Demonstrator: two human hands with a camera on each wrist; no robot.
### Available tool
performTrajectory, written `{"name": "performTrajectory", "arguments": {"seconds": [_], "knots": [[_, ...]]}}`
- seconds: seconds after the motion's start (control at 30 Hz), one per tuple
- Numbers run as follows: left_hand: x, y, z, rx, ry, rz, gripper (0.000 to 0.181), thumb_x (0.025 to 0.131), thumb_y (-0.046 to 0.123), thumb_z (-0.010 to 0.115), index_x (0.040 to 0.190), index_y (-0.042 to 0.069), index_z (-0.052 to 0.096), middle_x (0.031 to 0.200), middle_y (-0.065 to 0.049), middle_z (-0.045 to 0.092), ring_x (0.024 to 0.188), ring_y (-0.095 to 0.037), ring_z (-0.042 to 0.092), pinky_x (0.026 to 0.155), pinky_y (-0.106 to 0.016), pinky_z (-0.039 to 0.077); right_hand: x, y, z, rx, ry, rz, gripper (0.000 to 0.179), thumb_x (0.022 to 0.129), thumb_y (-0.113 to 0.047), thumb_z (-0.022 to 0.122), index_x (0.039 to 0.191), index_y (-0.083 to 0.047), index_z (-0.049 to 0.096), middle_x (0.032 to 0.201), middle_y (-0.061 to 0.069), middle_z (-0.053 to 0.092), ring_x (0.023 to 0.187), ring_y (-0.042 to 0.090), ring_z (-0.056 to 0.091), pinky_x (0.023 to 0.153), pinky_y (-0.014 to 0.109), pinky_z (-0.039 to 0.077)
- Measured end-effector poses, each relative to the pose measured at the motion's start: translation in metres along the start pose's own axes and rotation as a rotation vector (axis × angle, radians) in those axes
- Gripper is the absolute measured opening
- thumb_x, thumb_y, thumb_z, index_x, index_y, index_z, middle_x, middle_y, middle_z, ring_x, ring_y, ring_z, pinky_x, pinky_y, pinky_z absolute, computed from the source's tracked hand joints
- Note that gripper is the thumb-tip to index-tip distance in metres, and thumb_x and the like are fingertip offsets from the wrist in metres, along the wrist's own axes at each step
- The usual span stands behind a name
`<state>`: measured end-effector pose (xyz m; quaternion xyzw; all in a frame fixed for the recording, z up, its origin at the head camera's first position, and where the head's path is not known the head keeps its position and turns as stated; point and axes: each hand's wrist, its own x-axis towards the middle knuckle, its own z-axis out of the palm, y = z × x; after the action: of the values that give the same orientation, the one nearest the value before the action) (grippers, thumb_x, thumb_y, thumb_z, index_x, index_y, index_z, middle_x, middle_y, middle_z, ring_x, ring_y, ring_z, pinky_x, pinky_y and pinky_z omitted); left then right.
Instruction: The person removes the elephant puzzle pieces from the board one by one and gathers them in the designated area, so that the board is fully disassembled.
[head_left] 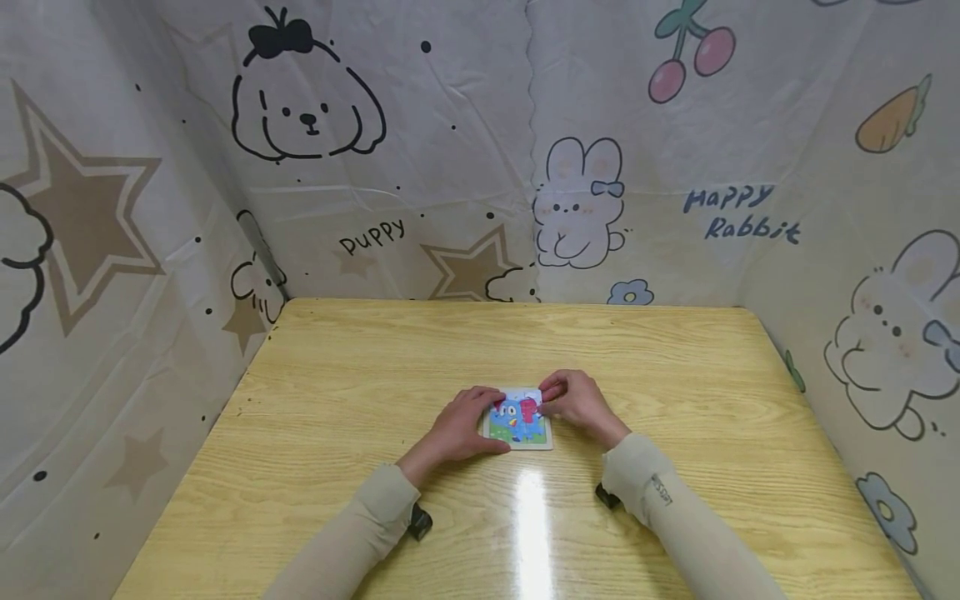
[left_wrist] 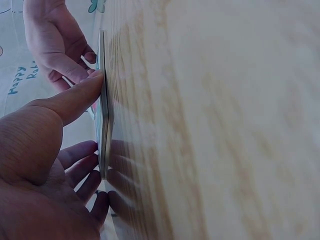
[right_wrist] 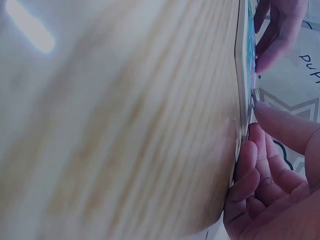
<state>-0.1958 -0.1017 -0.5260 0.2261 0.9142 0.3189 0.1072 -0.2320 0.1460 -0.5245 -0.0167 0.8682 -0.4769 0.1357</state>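
Note:
A small square jigsaw puzzle (head_left: 517, 421) in a thin pale board lies flat on the wooden table. Its picture has a blue cartoon animal with a red ear on a green ground. My left hand (head_left: 461, 425) grips the board from the left, thumb along the near edge and fingers at the far left corner. At the upper right side my right hand (head_left: 577, 402) has its thumb and fingers at a red puzzle piece (head_left: 529, 408). The right wrist view shows a thin edge standing slightly up under that thumb (right_wrist: 277, 122), with the other fingers curled beside the board.
The wooden table (head_left: 337, 350) reaches to a printed cloth wall (head_left: 450, 167) at the back and both sides. A bright light reflection (head_left: 532, 533) lies on the near tabletop. Dark wrist devices (head_left: 421, 522) show below both sleeves.

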Motion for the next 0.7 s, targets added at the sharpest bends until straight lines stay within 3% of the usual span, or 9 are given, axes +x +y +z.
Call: {"name": "performTrajectory", "arguments": {"seconds": [0.7], "knots": [[0.0019, -0.0028, 0.002, 0.014, -0.006, -0.005, 0.082, 0.083, 0.045, 0.086, 0.151, 0.013, 0.052, 0.154, -0.008, 0.05, 0.145, -0.034, 0.042, 0.118, -0.057, 0.036, -0.0022, -0.0029, -0.007, 0.017, -0.038, 0.027, 0.029, 0.088, -0.009, 0.082, 0.114, -0.003, 0.071, 0.101, 0.01, 0.071, 0.09, 0.019, 0.062, 0.077, 0.026, 0.049]]}}
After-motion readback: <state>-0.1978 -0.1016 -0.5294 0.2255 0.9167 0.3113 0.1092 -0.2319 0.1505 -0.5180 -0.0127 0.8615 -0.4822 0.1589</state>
